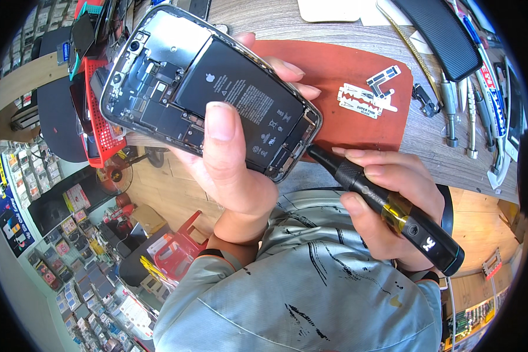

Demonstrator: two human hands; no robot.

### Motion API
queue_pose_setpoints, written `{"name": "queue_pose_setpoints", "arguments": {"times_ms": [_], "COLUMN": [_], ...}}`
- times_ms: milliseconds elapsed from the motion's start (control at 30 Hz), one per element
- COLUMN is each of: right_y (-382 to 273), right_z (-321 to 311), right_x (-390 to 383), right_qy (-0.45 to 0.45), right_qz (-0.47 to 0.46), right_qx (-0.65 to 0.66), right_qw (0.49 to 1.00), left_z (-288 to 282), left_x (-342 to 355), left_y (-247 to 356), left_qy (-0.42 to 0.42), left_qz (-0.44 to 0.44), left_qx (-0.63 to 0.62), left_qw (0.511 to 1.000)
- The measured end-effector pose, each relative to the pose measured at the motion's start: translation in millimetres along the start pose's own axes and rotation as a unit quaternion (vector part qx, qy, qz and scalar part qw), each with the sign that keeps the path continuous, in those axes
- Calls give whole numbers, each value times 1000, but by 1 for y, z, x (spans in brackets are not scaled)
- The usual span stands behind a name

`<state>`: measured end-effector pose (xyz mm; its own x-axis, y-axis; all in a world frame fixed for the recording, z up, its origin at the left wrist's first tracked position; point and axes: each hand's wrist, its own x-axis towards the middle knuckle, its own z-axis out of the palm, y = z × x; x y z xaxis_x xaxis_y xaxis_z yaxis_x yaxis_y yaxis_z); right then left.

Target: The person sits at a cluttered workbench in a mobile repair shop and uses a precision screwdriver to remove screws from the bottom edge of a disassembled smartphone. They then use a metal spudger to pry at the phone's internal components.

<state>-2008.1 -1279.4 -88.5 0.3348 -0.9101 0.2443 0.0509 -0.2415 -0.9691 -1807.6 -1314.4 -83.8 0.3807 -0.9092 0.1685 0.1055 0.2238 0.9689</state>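
Observation:
My left hand (pixel 229 170) holds an opened phone (pixel 158 76) up over the workbench, thumb pressed on its black battery (pixel 240 97), fingers curled behind the right edge. The phone's back is off, showing dark boards and metal shields. In my right hand (pixel 387 202) is a black electric screwdriver (pixel 393 211) with a yellow band. Its tip touches the phone's lower corner (pixel 308 146).
A red-brown work mat (pixel 334 70) lies on the wooden bench with a razor blade (pixel 361 101) and small black parts (pixel 384 79) on it. Tweezers and metal tools (pixel 469 111) lie at the right. A red perforated tray (pixel 100 123) stands at the left.

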Motion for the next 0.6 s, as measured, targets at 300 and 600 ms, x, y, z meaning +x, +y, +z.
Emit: {"name": "queue_pose_setpoints", "arguments": {"times_ms": [300,600], "right_y": [8,8], "right_z": [-8,-12], "right_x": [-4,-5], "right_qy": [-12,-30], "right_qz": [-10,-9], "right_qx": [34,43], "right_qw": [999,999], "left_z": [-5,-14], "left_x": [4,8], "left_y": [1,-3], "left_qy": [-47,-102], "left_qz": [-38,-38], "left_qx": [-147,-212], "left_qw": [987,971]}}
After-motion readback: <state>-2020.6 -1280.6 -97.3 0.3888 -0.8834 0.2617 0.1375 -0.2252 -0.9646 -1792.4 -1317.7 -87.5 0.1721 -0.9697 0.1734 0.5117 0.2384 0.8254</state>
